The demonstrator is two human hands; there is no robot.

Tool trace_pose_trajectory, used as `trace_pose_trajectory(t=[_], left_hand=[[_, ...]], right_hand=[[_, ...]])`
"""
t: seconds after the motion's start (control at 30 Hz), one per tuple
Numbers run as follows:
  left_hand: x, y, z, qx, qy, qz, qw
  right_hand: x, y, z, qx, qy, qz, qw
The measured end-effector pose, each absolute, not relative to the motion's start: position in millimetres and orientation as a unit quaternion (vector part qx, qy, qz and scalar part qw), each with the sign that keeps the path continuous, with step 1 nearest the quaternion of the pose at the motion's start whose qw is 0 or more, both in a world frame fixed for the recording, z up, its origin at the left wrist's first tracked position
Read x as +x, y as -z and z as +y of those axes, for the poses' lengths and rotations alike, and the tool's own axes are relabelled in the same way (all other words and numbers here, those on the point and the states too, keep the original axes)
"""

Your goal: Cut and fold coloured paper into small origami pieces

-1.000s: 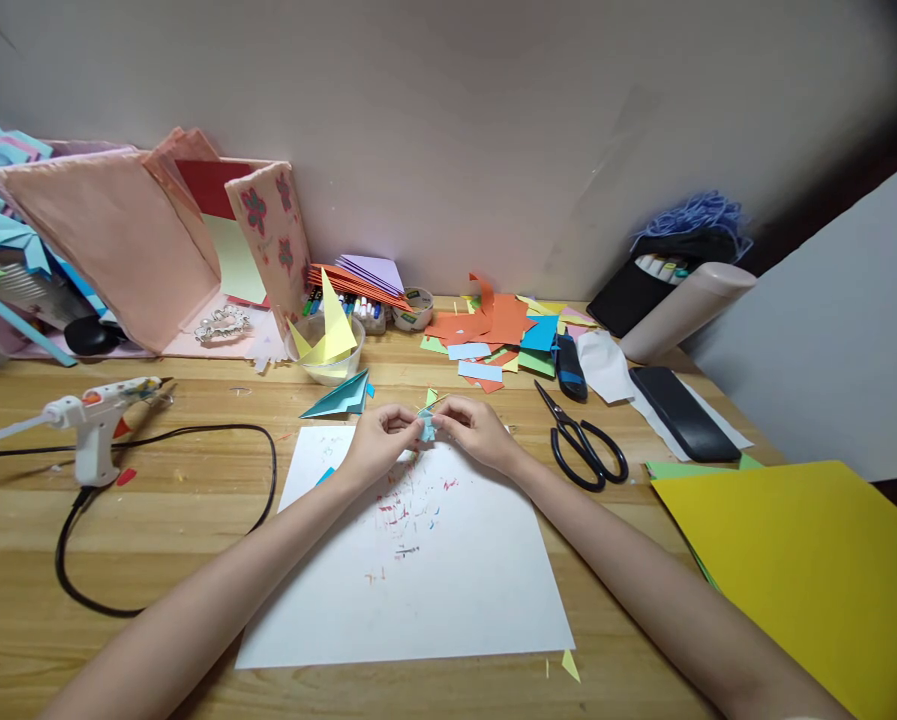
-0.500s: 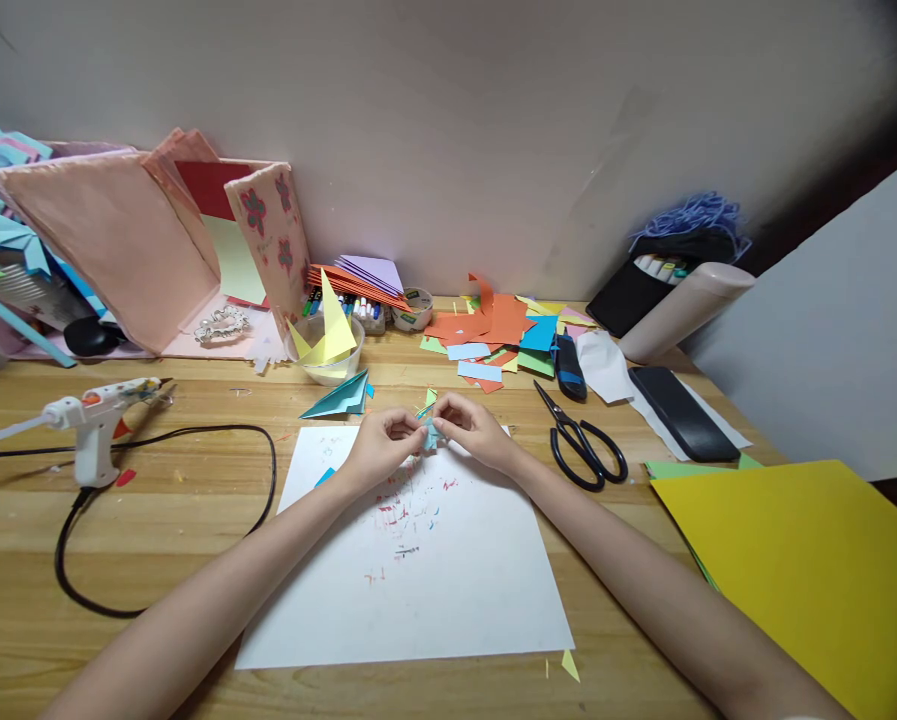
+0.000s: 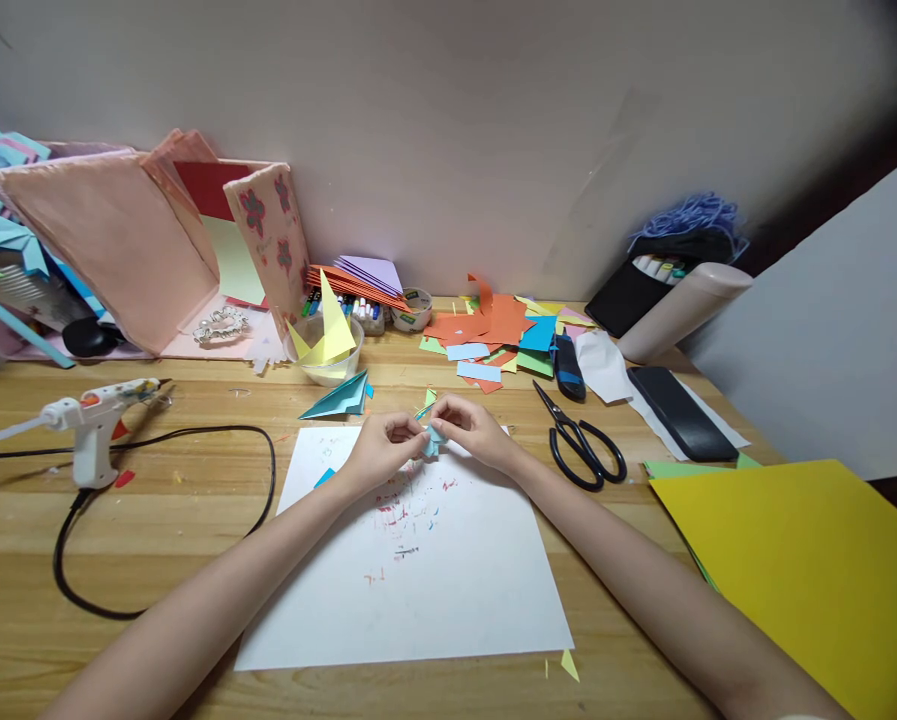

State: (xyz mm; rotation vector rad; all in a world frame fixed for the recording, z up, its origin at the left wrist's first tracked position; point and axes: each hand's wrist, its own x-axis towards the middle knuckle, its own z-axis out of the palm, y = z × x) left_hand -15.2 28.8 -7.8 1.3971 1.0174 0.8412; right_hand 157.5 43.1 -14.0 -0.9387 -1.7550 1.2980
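Both hands meet over the far edge of a white paper sheet [image 3: 418, 610] marked with coloured smudges. Between their fingertips is a small light-blue piece of paper [image 3: 434, 443], its folds partly hidden by the fingers. My left hand [image 3: 385, 446] pinches it from the left, thumb and forefinger closed. From the right, my right hand [image 3: 476, 432] grips it the same way. Just beyond the fingers lies a yellow-green scrap [image 3: 430, 397]. A folded teal paper [image 3: 339, 397] rests left of the hands, and a small blue scrap [image 3: 326, 477] sits near my left wrist.
Black-handled scissors [image 3: 584, 440] lie to the right, near a phone [image 3: 680, 412] and yellow sheets [image 3: 800, 550]. On the left stands a glue gun [image 3: 99, 425] with its looping cord [image 3: 275, 465]. Paper scraps [image 3: 493, 320] and a clear cup [image 3: 328, 362] are at the back.
The light-blue paper has turned slightly between the fingertips and shows a little more below them. My hands stay in nearly the same place.
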Motion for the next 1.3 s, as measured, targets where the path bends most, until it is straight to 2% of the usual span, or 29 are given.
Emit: trace_pose_trajectory(t=[0.23, 0.53, 0.8, 0.9, 1.0, 1.17, 1.3], left_hand=[[-15.5, 4.5, 30.3, 0.564, -0.38, 0.45, 0.579], [-16.8, 7.9, 31.9, 0.572, -0.385, 0.442, 0.574], [-16.0, 7.9, 32.0, 0.58, -0.378, 0.422, 0.585], [-17.8, 9.7, 35.1, 0.561, -0.389, 0.436, 0.586], [-20.0, 9.6, 38.3, 0.546, -0.384, 0.429, 0.609], [-20.8, 4.9, 40.4, 0.534, -0.344, 0.411, 0.654], [-18.9, 6.6, 41.8, 0.52, -0.344, 0.405, 0.669]], right_hand=[[157.6, 17.2, 43.8, -0.364, -0.498, -0.696, 0.368], [156.8, 13.2, 40.9, -0.369, -0.4, -0.764, 0.346], [158.4, 12.9, 39.7, -0.351, -0.465, -0.735, 0.346], [157.3, 14.3, 40.1, -0.358, -0.486, -0.697, 0.387], [156.4, 15.4, 40.2, -0.362, -0.449, -0.688, 0.441], [155.3, 13.7, 37.3, -0.35, -0.339, -0.749, 0.449], [154.9, 14.2, 38.0, -0.374, -0.327, -0.74, 0.453]])
